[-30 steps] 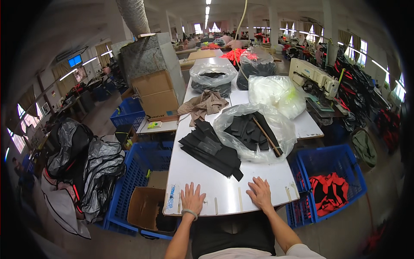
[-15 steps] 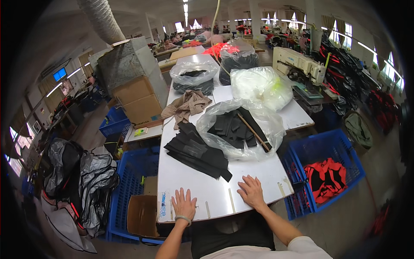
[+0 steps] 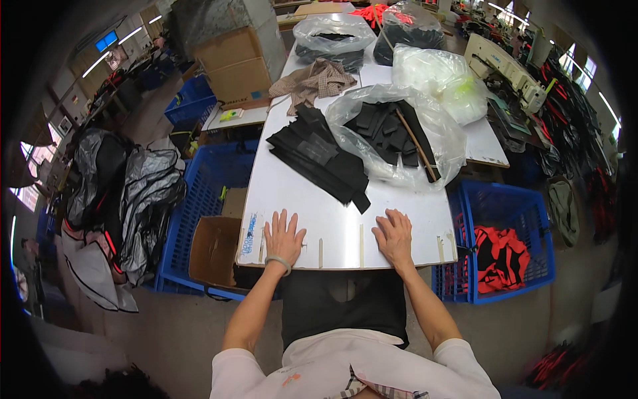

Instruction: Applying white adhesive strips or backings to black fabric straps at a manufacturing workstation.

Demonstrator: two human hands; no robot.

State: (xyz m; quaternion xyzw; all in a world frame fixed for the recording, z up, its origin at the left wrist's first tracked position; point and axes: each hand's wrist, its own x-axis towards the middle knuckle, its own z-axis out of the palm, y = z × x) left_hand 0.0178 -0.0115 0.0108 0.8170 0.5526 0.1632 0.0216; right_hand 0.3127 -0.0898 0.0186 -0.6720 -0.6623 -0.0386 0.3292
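Note:
My left hand [image 3: 284, 241] lies flat, fingers spread, on the white tabletop [image 3: 312, 206] near its front left corner. My right hand [image 3: 395, 241] rests on the same surface near the front edge, with its fingers apart and slightly bent. Neither hand holds anything. Beyond them is a fanned stack of black fabric pieces [image 3: 316, 156]. Just behind and to its right, an open clear plastic bag [image 3: 446, 143] contains more black cut pieces [image 3: 382, 130]. A thin brown stick [image 3: 415, 143] lies slanted across the bag's contents. Short tape strips [image 3: 361, 239] mark the table's front part.
Blue crates flank the table: the left crate [image 3: 174, 249] contains a cardboard box [image 3: 211, 249], the right crate [image 3: 508, 193] red and black fabric [image 3: 502, 259]. Farther back are a checked cloth [image 3: 316, 81], a white-filled bag [image 3: 432, 76] and a sewing machine [image 3: 505, 70]. Silver-black material [image 3: 143, 206] is heaped left.
My view has tilted downward, so the table sits higher in the picture and more of my arms shows. My right hand has turned to point straighter ahead; both hands stay on the table.

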